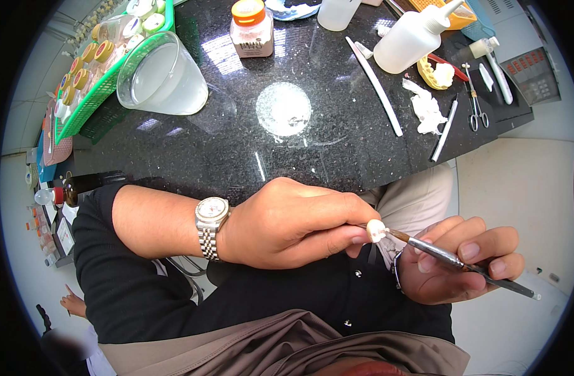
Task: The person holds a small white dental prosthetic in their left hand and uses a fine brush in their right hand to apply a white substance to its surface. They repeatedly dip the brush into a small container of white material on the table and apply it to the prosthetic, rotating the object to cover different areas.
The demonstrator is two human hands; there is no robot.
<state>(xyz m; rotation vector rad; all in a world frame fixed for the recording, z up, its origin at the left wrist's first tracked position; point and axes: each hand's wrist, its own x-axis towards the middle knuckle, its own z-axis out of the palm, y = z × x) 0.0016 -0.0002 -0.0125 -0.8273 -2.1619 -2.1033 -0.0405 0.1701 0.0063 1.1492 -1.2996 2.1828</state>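
Observation:
My left hand (293, 222), with a metal watch (212, 213) on its wrist, reaches across from the left. Its thumb and fingers are closed in a pinch by a small cream-white tooth crown (376, 230), which shows at the fingertips; how it is gripped is partly hidden. On the right, my right hand (459, 260) is closed around a fine brush (434, 250) with a dark metallic handle. The brown bristle tip (396, 235) points left and meets the crown's right side. Both hands are above my lap, in front of the table edge.
The black speckled table (230, 147) carries a clear cup of cloudy liquid (165, 78), an orange-lidded powder jar (251, 31) and a white squeeze bottle (409, 39). Scissors (477, 109), crumpled tissue (425, 106) and a yellow dental model (434, 74) lie right. A green basket (111, 75) holds several jars.

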